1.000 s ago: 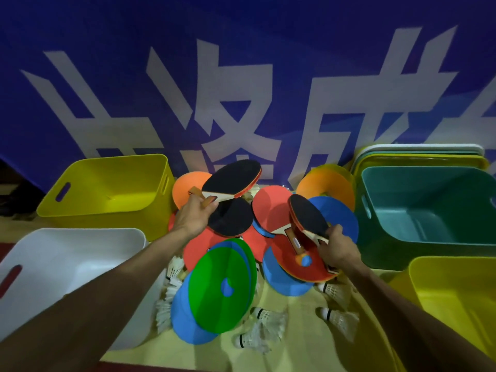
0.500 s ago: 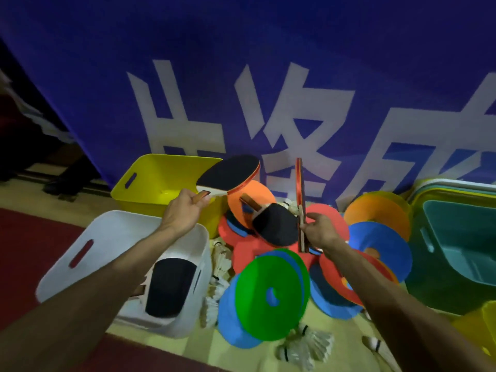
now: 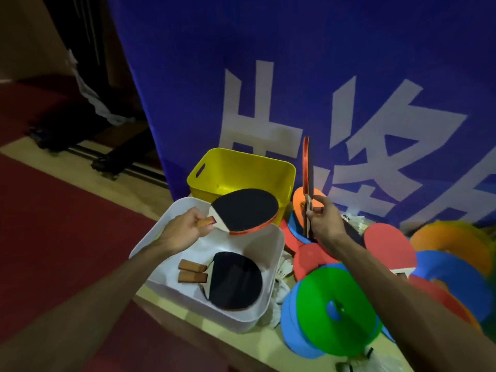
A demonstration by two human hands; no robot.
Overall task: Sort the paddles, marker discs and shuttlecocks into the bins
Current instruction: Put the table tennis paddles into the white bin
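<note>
Whereas a second ago both hands were down in the heap, each closing on a paddle, the head camera now has them raised and swung over to the left. The left hand [image 3: 185, 232] pinches the wooden handle of a black-faced paddle [image 3: 247, 210] and holds it flat over the white bin [image 3: 214, 315], above the two paddles [image 3: 233, 283] already lying in there. Half a second back that paddle was up by the yellow bin [image 3: 241, 167]; it has come nearer and lower.

The right hand [image 3: 322, 224] is curled round the handle of a second paddle [image 3: 308, 167], stood on edge with the blade up, lifted clear of the marker discs [image 3: 338, 310] and just right of the white bin.

To my eye the white bin is the paddle bin, and these two look ready to go in, the left one first. The discs lie piled on the floor, and the shuttlecocks [image 3: 283, 267] show pale and blurred against the bin wall, none sorted yet.
</note>
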